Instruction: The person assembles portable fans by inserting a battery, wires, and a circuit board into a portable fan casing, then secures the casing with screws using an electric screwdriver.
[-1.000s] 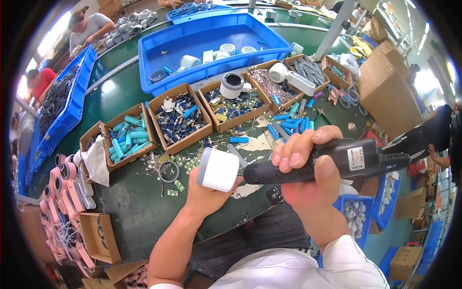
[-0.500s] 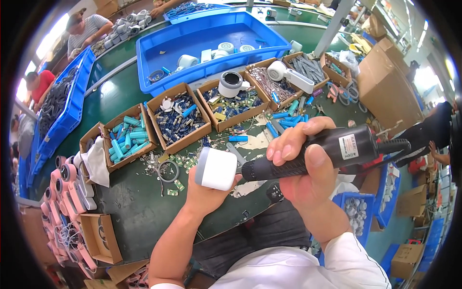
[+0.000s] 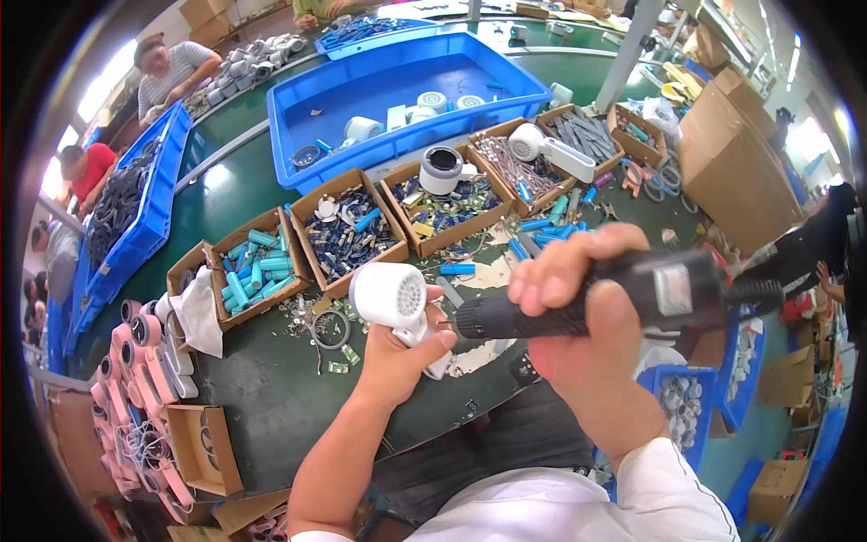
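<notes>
Black driver (image 3: 639, 285) blurred, label (image 3: 672, 290) (white) unreadable

Bare and slanting up and rightward from the lower edge, the left forearm (image 3: 339, 465) leads to the left grip (image 3: 397, 363), which is clasped around its load, the thumb (image 3: 437, 350) lying across the front and pointing right. The right forearm (image 3: 628, 415) leans up and leftward from a white sleeve (image 3: 664, 492); the right grip (image 3: 582, 316), slightly blurred, sits apart from the left one and a little higher, its fingers (image 3: 546, 285) curled over the top and its thumb upright on the near side.
</notes>
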Motion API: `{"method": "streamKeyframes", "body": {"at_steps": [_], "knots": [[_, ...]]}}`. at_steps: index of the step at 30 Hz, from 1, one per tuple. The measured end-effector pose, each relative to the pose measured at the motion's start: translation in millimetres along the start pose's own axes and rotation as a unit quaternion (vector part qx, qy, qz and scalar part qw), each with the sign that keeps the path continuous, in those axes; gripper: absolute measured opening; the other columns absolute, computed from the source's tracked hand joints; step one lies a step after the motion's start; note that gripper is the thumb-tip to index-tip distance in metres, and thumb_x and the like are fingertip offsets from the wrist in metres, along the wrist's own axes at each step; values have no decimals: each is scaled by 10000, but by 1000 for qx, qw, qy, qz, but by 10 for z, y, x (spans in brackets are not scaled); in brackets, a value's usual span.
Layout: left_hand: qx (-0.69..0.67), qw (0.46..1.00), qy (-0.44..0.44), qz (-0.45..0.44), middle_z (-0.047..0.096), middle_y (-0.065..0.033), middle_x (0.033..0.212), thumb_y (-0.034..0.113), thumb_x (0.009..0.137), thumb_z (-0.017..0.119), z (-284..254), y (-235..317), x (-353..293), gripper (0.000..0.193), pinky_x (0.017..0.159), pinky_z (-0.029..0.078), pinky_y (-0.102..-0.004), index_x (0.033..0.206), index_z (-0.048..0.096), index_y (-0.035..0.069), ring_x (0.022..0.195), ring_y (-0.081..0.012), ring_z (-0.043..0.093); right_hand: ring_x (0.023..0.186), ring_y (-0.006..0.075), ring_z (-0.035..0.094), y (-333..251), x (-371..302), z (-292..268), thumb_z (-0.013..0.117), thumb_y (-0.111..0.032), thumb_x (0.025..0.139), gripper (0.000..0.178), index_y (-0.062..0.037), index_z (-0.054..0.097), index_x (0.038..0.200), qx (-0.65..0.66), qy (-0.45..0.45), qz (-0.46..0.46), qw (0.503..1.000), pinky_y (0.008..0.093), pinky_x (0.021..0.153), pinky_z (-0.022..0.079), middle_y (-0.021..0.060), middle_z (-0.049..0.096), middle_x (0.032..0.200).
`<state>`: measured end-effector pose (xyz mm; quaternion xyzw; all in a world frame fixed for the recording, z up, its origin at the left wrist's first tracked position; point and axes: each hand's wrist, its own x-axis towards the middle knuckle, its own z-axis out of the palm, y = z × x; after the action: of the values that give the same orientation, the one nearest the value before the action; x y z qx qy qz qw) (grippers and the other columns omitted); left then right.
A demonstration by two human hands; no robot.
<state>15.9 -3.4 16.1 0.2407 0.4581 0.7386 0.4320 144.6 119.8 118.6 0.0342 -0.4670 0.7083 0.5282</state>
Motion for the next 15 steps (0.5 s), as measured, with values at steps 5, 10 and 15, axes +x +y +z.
{"method": "streamKeyframes", "body": {"at_steps": [5,10,15], "knots": [[-117,991,-46,-37,624,-32,1045,-80,790,629,-140,-45,4,587,882,485,-304,1362,512,-19,977,-141,612,787,199,625,-17,-86,91,728,-303,911,426,-113,458,1181,36,-45,5,998,415,778,522,75,644,852],[-129,989,-62,-29,622,-27,1047,-73,779,634,-116,-39,21,629,882,478,-298,1390,492,-29,985,-139,610,773,193,628,70,-90,145,737,-291,907,425,-117,460,1177,46,-58,10,997,410,779,530,67,650,843],[-144,987,-61,-25,622,-26,1051,-74,780,656,-98,-36,14,629,887,473,-295,1387,497,-27,991,-135,608,780,192,626,90,-110,181,745,-280,902,425,-118,464,1176,39,-58,23,997,412,784,530,65,648,852]]}}
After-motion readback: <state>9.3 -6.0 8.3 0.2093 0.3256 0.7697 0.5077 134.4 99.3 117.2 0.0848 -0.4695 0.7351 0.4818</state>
